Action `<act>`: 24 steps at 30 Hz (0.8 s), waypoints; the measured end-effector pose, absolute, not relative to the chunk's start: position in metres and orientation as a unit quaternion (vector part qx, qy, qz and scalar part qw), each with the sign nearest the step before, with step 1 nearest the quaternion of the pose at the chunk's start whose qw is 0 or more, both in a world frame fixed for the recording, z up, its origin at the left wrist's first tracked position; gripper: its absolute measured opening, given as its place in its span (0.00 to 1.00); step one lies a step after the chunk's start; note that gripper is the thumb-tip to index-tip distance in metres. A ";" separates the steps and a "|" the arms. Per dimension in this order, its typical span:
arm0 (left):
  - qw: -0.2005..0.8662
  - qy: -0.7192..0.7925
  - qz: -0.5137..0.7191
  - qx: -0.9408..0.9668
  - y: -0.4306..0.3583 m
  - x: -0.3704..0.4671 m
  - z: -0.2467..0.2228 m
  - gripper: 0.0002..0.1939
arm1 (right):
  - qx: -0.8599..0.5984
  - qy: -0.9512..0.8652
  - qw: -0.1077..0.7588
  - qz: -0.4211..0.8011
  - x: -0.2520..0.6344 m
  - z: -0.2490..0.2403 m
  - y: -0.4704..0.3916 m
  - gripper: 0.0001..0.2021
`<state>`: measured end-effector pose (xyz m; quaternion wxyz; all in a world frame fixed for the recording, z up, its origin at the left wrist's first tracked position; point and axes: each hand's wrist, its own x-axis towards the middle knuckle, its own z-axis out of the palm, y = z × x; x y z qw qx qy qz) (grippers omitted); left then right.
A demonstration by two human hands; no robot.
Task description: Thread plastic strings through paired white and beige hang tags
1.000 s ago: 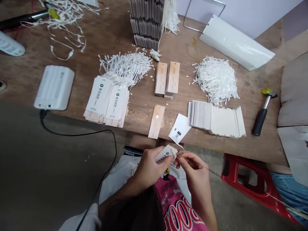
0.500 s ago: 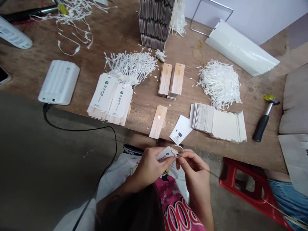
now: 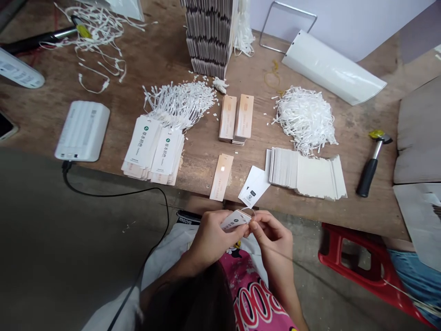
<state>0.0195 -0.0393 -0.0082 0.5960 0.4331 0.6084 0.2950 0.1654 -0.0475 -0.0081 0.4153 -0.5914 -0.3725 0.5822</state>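
Over my lap, just off the table's front edge, my left hand [image 3: 213, 234] grips a white hang tag [image 3: 235, 220] with a green round logo and dark lettering. My right hand [image 3: 274, 234] pinches a thin white tag string [image 3: 251, 210] at the tag's top end, where the string bows up in a small loop. My fingertips hide the string's ends. On the table ahead lie one peach hang tag [image 3: 221, 177] and some white cards [image 3: 254, 186]. A row of stacked pale tags [image 3: 303, 174] and a heap of white strings [image 3: 305, 117] sit to the right.
Finished-looking tags with strings [image 3: 151, 147] lie in piles at left, beside a white power bank [image 3: 82, 131] with a black cable. Two peach tag stacks [image 3: 236, 117] stand centrally. A tall tag stack [image 3: 208, 39] rises behind. A hammer [image 3: 374, 163] and a red stool [image 3: 358, 266] are at right.
The view has shifted a little, so the table things sit slightly more to the left. My right hand has drawn closer to the tag's end; both hands keep their hold.
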 end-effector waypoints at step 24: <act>0.567 0.631 0.169 0.503 0.008 0.010 -0.012 0.10 | -0.544 -0.551 0.307 0.553 0.174 -0.030 -0.028 0.15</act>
